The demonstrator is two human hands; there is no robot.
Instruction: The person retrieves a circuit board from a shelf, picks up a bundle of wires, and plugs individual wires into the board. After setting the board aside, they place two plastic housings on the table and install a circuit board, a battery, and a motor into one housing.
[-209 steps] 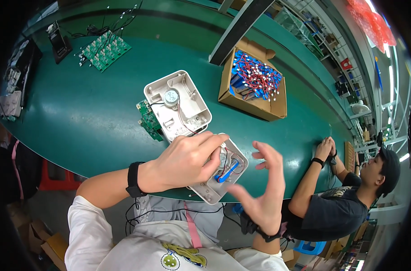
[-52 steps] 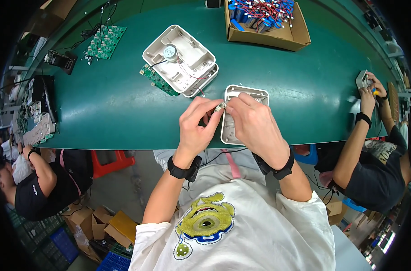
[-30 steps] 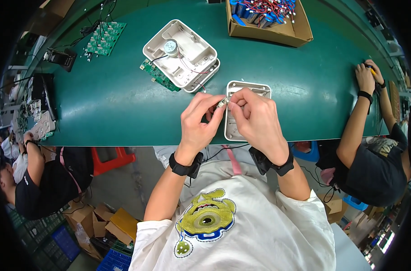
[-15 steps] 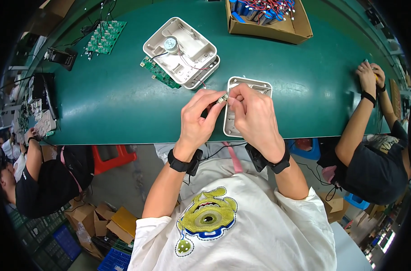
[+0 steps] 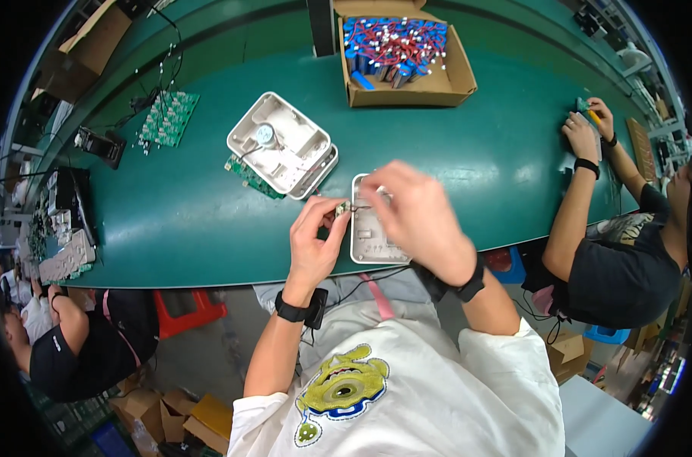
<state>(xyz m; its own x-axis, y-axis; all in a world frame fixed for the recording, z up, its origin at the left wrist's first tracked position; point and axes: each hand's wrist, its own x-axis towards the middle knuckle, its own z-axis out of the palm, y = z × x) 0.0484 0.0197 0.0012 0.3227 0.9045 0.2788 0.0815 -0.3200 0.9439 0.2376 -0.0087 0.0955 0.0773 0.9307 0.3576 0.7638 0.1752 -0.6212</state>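
My left hand (image 5: 315, 238) pinches a small green circuit board (image 5: 343, 208) between thumb and fingertips, just off the left rim of a white plastic housing (image 5: 369, 247). A short dark wire shows at the board's right side; its far end is lost behind my right hand (image 5: 422, 217). That hand hovers over the housing, its fingers curled and smeared by motion, so its hold cannot be made out. Farther left lies another open white housing (image 5: 296, 141), stacked on a similar part, with a round metal motor (image 5: 265, 135) inside and a green board (image 5: 247, 177) partly under it.
A cardboard box (image 5: 468, 95) of blue cylindrical cells with red wires stands at the back. A panel of green boards (image 5: 169, 118) lies far left on the green table (image 5: 186, 221). Co-workers sit on both sides; the right one's hands (image 5: 586, 133) hold something small.
My right hand has pulled back from the small board and now blurs over the housing. My left hand still pinches the board. The whole view has shifted, with more of the cell box showing.
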